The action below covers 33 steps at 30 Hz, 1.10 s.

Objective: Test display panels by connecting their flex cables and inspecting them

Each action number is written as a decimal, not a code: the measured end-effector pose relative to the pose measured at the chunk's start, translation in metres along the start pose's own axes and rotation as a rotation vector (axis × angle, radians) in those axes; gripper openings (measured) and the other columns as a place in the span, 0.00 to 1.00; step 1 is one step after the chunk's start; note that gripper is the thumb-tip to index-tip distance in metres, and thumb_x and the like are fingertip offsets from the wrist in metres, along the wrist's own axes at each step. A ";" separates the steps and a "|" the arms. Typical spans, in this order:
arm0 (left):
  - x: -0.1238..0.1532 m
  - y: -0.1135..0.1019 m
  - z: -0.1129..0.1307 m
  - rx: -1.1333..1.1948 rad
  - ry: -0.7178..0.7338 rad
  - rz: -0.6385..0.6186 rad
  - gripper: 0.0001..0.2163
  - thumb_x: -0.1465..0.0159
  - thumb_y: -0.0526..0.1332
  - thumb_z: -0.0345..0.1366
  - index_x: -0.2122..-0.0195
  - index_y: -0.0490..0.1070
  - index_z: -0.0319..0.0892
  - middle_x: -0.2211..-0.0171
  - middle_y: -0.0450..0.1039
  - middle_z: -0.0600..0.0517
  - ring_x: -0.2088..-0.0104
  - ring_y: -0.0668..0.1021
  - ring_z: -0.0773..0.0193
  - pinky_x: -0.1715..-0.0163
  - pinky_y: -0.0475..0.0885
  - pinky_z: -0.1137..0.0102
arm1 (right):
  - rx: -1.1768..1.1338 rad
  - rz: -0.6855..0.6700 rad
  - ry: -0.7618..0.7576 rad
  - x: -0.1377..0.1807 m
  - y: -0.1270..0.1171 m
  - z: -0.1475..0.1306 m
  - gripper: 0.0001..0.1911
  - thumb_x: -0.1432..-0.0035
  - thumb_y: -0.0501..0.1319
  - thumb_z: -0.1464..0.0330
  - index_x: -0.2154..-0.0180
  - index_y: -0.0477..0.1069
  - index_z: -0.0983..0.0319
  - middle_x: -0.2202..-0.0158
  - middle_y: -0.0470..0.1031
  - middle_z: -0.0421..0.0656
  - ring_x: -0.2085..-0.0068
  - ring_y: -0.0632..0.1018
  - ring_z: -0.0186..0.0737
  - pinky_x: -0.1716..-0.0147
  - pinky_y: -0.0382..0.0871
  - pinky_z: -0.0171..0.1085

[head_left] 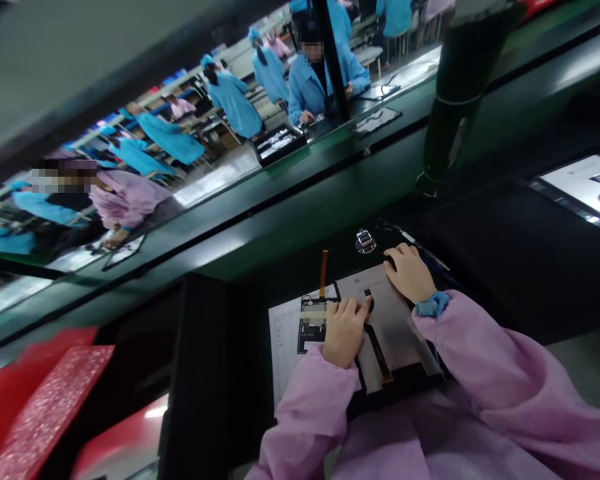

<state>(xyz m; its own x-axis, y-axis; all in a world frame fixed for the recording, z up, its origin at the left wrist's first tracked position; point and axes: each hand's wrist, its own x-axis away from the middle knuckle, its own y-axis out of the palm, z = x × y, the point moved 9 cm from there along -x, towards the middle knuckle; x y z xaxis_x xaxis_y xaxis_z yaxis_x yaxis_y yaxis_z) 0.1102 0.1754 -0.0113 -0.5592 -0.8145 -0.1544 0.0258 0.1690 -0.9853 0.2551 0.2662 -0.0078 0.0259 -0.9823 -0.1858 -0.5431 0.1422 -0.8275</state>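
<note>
A grey flat panel (405,327) lies on the dark work surface in front of me, with a dark ribbon strip (377,353) across its left part. My left hand (345,330) rests on the panel's left side, fingers partly bent and the index finger stretched toward a small black patch. At the panel's far right corner is my right hand (413,275), fingers bent downward and apart; what lies under its fingertips is hidden. Left of my left hand shows a dark device part with exposed circuitry (313,323). An orange flex cable (324,273) sticks up from it.
Printed paper (283,347) lies beneath the parts. Beyond my hands sits a round shiny metal piece (365,241). A black box-like edge (200,360) stands at left, near red items (50,407). A lit white panel (585,183) is at right. Co-workers (320,80) sit across the green line.
</note>
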 end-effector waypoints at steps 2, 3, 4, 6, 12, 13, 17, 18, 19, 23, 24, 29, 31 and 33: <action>0.003 -0.003 0.003 -0.008 -0.041 -0.021 0.17 0.30 0.57 0.33 0.40 0.69 0.43 0.63 0.74 0.48 0.61 0.76 0.55 0.60 0.72 0.59 | 0.068 -0.005 -0.020 -0.002 0.000 -0.002 0.12 0.36 0.57 0.71 0.54 0.75 0.66 0.53 0.70 0.55 0.50 0.70 0.56 0.55 0.70 0.48; 0.007 -0.007 0.006 0.006 -0.069 -0.018 0.18 0.30 0.58 0.34 0.40 0.69 0.42 0.61 0.74 0.47 0.60 0.76 0.54 0.58 0.72 0.58 | 0.088 -0.014 -0.033 -0.002 0.001 -0.003 0.12 0.36 0.57 0.70 0.55 0.76 0.66 0.54 0.70 0.55 0.51 0.70 0.56 0.55 0.70 0.47; 0.013 -0.011 0.011 0.033 -0.095 -0.008 0.18 0.31 0.59 0.36 0.40 0.69 0.41 0.59 0.74 0.45 0.58 0.76 0.53 0.57 0.73 0.57 | 0.105 -0.022 -0.045 -0.003 0.001 -0.004 0.11 0.35 0.57 0.70 0.56 0.76 0.66 0.54 0.70 0.55 0.51 0.70 0.55 0.56 0.70 0.46; 0.030 -0.020 0.028 0.118 -0.138 0.019 0.21 0.32 0.61 0.41 0.39 0.68 0.41 0.53 0.74 0.43 0.53 0.76 0.52 0.53 0.74 0.56 | 0.140 -0.034 -0.067 -0.003 0.002 -0.005 0.11 0.34 0.56 0.70 0.56 0.76 0.65 0.54 0.70 0.55 0.52 0.70 0.54 0.58 0.70 0.44; 0.088 -0.010 0.089 0.198 -0.182 0.071 0.33 0.35 0.61 0.56 0.33 0.62 0.44 0.34 0.62 0.39 0.36 0.66 0.43 0.43 0.72 0.50 | 0.218 -0.072 -0.121 -0.008 0.006 -0.010 0.14 0.31 0.53 0.66 0.55 0.75 0.65 0.53 0.70 0.55 0.52 0.70 0.52 0.63 0.66 0.40; 0.093 -0.007 0.095 0.172 -0.191 0.100 0.33 0.35 0.61 0.55 0.33 0.61 0.45 0.34 0.62 0.40 0.35 0.66 0.43 0.43 0.72 0.49 | 0.225 -0.083 -0.132 -0.009 0.007 -0.011 0.15 0.30 0.52 0.65 0.54 0.75 0.65 0.52 0.70 0.55 0.52 0.70 0.52 0.63 0.66 0.40; 0.099 0.005 0.103 0.063 -0.223 0.184 0.28 0.33 0.62 0.44 0.33 0.61 0.46 0.34 0.64 0.43 0.35 0.67 0.46 0.41 0.71 0.48 | 0.229 -0.124 -0.177 -0.015 0.015 -0.017 0.19 0.29 0.50 0.63 0.52 0.75 0.67 0.51 0.70 0.56 0.50 0.70 0.53 0.62 0.66 0.40; 0.099 0.006 0.104 0.048 -0.222 0.197 0.27 0.33 0.62 0.42 0.34 0.62 0.46 0.35 0.65 0.43 0.36 0.68 0.47 0.41 0.71 0.48 | 0.224 -0.133 -0.181 -0.017 0.016 -0.017 0.20 0.29 0.50 0.62 0.53 0.75 0.68 0.51 0.70 0.57 0.49 0.70 0.54 0.61 0.66 0.41; 0.099 0.006 0.104 0.039 -0.221 0.209 0.26 0.33 0.63 0.42 0.34 0.63 0.46 0.36 0.66 0.44 0.36 0.68 0.47 0.42 0.72 0.48 | 0.217 -0.140 -0.180 -0.019 0.017 -0.017 0.20 0.29 0.50 0.62 0.54 0.75 0.68 0.51 0.70 0.58 0.49 0.70 0.54 0.60 0.66 0.41; 0.100 0.000 0.105 0.029 -0.201 0.260 0.26 0.34 0.63 0.44 0.36 0.66 0.46 0.38 0.69 0.45 0.38 0.70 0.49 0.43 0.73 0.49 | 0.154 -0.181 -0.141 -0.024 0.013 -0.009 0.20 0.31 0.52 0.60 0.65 0.74 0.67 0.55 0.72 0.57 0.51 0.72 0.53 0.57 0.66 0.42; 0.100 -0.001 0.106 0.027 -0.195 0.270 0.26 0.34 0.63 0.45 0.37 0.66 0.46 0.38 0.70 0.45 0.38 0.71 0.49 0.43 0.72 0.50 | 0.127 -0.202 -0.124 -0.024 0.010 -0.005 0.19 0.32 0.53 0.60 0.68 0.73 0.66 0.59 0.73 0.55 0.54 0.73 0.50 0.59 0.67 0.41; 0.103 -0.001 0.105 0.054 -0.194 0.371 0.23 0.35 0.64 0.49 0.40 0.70 0.49 0.39 0.71 0.46 0.37 0.69 0.50 0.35 0.62 0.52 | -0.077 -0.320 -0.092 -0.017 -0.006 0.007 0.15 0.37 0.59 0.56 0.67 0.66 0.61 0.67 0.75 0.44 0.66 0.76 0.40 0.67 0.69 0.36; 0.105 -0.002 0.103 0.077 -0.204 0.431 0.23 0.35 0.63 0.50 0.41 0.71 0.49 0.40 0.70 0.45 0.36 0.68 0.50 0.32 0.55 0.52 | -0.332 -0.307 -0.051 -0.015 -0.015 0.007 0.17 0.43 0.63 0.54 0.62 0.67 0.60 0.59 0.75 0.47 0.57 0.78 0.44 0.64 0.71 0.37; 0.107 -0.006 0.101 0.116 -0.204 0.480 0.26 0.35 0.61 0.54 0.40 0.70 0.48 0.38 0.67 0.42 0.34 0.65 0.47 0.31 0.51 0.50 | -0.615 -0.271 0.017 -0.013 -0.022 0.007 0.25 0.51 0.69 0.51 0.58 0.68 0.59 0.54 0.74 0.48 0.50 0.76 0.49 0.63 0.72 0.38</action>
<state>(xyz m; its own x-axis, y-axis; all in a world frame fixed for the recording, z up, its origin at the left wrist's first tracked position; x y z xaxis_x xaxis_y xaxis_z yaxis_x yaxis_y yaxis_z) 0.1339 0.0311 -0.0295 -0.2901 -0.7536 -0.5899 0.3370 0.4965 -0.7999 0.2726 0.2768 0.0097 0.2183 -0.9759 -0.0018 -0.8987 -0.2003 -0.3903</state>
